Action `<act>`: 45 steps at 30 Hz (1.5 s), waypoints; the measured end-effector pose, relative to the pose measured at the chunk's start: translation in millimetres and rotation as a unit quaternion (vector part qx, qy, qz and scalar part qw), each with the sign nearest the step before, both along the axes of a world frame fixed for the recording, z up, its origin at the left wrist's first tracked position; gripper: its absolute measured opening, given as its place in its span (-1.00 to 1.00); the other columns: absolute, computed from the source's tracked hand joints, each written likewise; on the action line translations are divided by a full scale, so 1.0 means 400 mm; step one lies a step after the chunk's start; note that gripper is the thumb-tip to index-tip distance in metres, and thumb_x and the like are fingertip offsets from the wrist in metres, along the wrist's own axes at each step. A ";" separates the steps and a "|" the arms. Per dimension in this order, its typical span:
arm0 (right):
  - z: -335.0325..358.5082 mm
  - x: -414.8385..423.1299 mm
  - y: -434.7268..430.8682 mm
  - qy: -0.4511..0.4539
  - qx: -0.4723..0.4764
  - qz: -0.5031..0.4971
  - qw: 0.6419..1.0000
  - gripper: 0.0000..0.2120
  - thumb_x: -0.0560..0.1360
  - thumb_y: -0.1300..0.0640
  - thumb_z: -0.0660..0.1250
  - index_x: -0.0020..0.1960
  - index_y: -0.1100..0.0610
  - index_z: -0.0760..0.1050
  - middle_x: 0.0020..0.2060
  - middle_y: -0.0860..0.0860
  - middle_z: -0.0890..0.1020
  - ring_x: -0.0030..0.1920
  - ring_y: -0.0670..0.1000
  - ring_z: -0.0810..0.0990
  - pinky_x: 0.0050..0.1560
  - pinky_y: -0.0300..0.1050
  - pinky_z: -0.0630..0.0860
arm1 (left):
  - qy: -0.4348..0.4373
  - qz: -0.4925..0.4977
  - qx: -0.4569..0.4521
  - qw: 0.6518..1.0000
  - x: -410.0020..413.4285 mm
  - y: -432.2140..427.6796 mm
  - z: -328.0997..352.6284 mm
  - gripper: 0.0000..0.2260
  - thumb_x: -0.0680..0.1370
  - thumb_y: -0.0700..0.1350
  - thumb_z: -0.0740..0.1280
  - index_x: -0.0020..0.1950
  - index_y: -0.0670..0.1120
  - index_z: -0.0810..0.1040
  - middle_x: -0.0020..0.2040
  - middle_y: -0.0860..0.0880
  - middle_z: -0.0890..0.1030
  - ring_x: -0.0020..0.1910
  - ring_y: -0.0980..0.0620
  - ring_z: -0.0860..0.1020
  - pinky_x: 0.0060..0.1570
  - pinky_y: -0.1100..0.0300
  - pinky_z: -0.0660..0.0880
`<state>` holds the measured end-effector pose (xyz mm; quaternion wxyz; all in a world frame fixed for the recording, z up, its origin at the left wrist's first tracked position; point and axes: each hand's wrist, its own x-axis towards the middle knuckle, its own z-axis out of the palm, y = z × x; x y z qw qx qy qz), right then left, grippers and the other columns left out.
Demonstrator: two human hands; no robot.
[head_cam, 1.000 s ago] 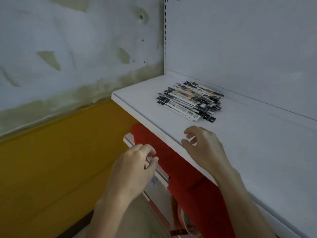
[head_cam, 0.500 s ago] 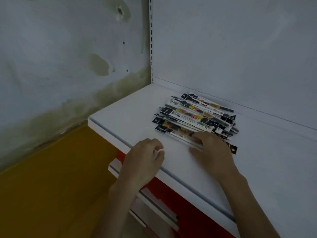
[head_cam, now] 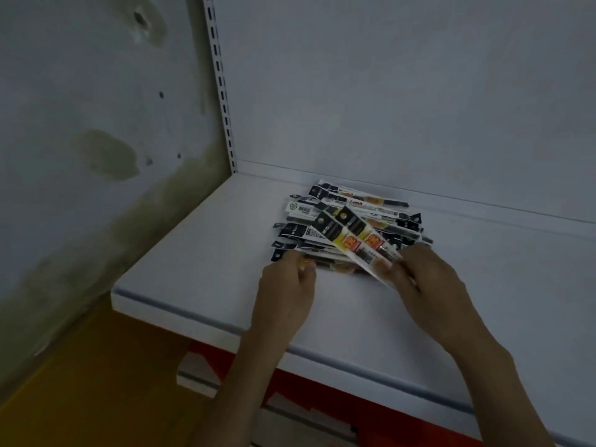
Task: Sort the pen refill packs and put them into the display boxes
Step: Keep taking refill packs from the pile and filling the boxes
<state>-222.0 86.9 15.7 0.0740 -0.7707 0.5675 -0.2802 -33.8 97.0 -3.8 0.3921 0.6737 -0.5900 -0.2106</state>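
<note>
We are at the very start of the job, as far as we can judge: the pile of pen refill packs (head_cam: 348, 221) lies unsorted on the white shelf (head_cam: 200, 253), toward the back wall, just at 3 o'clock of the middle of our view, the packs crossing one another at loose angles. No display boxes show anywhere, so nothing is filed and we cannot say where the packs will go. Our right hand (head_cam: 432, 285), at 4 o'clock of the pile, has thumb and fingers pinched on the near end of the lifted packs (head_cam: 351, 233), what look like two with yellow and red labels, whose far ends slant up toward 10 o'clock over the rest. Our left hand (head_cam: 283, 295), at 7 o'clock of the pile, has its fingers curled against the near-left corner; we cannot tell whether it pinches a pack there or only steadies the heap. A slotted upright (head_cam: 222, 91) rises at 11 o'clock, beside a stained wall (head_cam: 96, 140). Nearly everything is left: picking the kinds apart, then boxing each one.
</note>
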 end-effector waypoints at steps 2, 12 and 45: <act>0.001 -0.004 0.007 -0.034 -0.016 -0.039 0.999 -0.77 0.57 0.04 0.14 -0.22 0.11 0.32 -0.29 -0.10 0.36 -0.33 -0.06 0.39 -0.42 -0.21 0.22 | 0.016 0.024 0.018 0.999 -0.004 -0.043 -0.004 -0.71 0.58 0.04 0.18 0.07 -0.14 0.54 -0.11 -0.11 0.62 -0.11 -0.07 0.57 -0.11 0.10 0.51; -0.009 0.027 0.041 -0.072 0.071 -0.101 0.990 -0.86 0.60 0.04 0.05 -0.01 0.09 0.31 -0.23 -0.04 0.47 -0.27 0.07 0.46 -0.35 -0.09 0.33 | 0.211 0.123 0.003 0.970 0.040 -0.118 0.024 -0.79 0.49 -0.13 0.33 -0.36 -0.04 0.52 -0.38 0.03 0.55 -0.37 0.07 0.48 -0.33 0.23 0.40; 0.000 -0.150 0.189 -0.091 -0.027 -0.268 0.959 -0.83 0.58 0.11 0.13 -0.18 0.12 0.32 -0.40 -0.05 0.43 -0.44 -0.02 0.37 -0.46 -0.13 0.28 | 0.415 -0.013 -0.209 0.886 -0.133 0.007 0.188 -0.77 0.56 -0.27 0.09 -0.14 0.00 0.46 -0.34 0.06 0.51 -0.41 0.15 0.45 -0.33 0.24 0.47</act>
